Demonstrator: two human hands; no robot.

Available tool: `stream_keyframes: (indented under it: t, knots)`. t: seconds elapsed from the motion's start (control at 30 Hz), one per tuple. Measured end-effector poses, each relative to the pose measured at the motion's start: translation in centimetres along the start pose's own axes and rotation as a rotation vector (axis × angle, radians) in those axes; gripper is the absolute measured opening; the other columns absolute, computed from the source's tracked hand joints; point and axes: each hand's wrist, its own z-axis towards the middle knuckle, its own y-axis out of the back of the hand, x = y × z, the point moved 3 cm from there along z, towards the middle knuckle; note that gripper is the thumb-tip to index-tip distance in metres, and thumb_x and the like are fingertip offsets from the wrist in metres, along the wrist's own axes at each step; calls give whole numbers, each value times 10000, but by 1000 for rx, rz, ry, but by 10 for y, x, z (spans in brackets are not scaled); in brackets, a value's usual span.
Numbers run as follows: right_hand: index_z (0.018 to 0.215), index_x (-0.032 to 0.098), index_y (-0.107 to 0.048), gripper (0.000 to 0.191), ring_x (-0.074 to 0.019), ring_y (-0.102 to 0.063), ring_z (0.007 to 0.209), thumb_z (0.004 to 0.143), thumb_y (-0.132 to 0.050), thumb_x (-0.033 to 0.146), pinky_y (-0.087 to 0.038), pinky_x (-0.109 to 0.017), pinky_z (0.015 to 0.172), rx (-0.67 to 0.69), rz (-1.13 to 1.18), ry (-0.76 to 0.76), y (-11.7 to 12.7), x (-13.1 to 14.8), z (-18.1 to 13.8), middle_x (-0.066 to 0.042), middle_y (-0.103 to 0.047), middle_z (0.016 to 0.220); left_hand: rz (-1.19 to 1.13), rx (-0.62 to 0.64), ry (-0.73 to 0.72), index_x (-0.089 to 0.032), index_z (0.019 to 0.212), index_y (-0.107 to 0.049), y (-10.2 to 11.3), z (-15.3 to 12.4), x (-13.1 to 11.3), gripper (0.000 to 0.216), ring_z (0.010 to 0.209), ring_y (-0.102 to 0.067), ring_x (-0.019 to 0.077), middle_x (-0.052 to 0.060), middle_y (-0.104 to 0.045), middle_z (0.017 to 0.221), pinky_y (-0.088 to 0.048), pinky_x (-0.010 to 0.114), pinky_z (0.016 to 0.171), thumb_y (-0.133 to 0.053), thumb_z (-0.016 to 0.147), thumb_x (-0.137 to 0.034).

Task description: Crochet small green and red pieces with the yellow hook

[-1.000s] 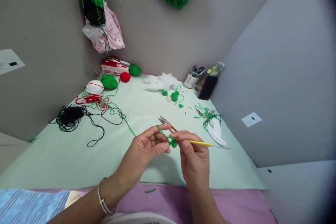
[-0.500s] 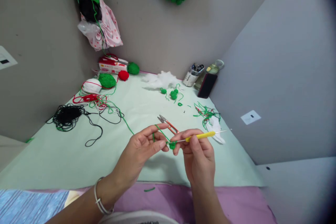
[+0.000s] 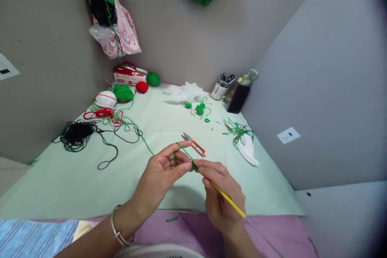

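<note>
Between thumb and fingers, my left hand pinches a small piece of green crochet. Green yarn loops over its raised index finger and trails back across the table to the left. My right hand grips a yellow-handled crochet hook, whose rear metal shaft slants down to the right. Its fingertips touch the crochet piece, and the hook's working tip is hidden there. Just beyond the hands lie orange thread snips.
Black cord, a white yarn ball and green yarn lie at left. White stuffing and small green crochet pieces are at the back. A phone leans at right, near yarn scraps.
My right hand has turned, so the hook's rear end swings from pointing right to pointing down toward me. The crochet piece is now more covered by fingers. My left hand has barely moved.
</note>
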Motion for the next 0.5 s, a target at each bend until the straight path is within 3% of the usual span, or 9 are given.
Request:
stream_keyframes:
  t: [0.33,0.5]
  knots:
    - [1305,269,-674,343,-223,-786,942,1016,-553,129,-661,-363,724,-21,-75,49,1,4,2,-132,-796,1136,-4,-26,0,-257,1181,-805,-2,1,-1,359,813,-607,156,-5,-668,835,-486,266,781,-865,832,-313]
    - [1391,307,-675,494,-230,-777,970,955,-648,75,-657,-349,750,-45,-246,93,-6,-6,-13,-101,-783,1135,-112,-44,21,-275,1232,-782,-9,-2,0,427,774,-575,132,-21,-651,812,-467,250,774,-876,815,-280]
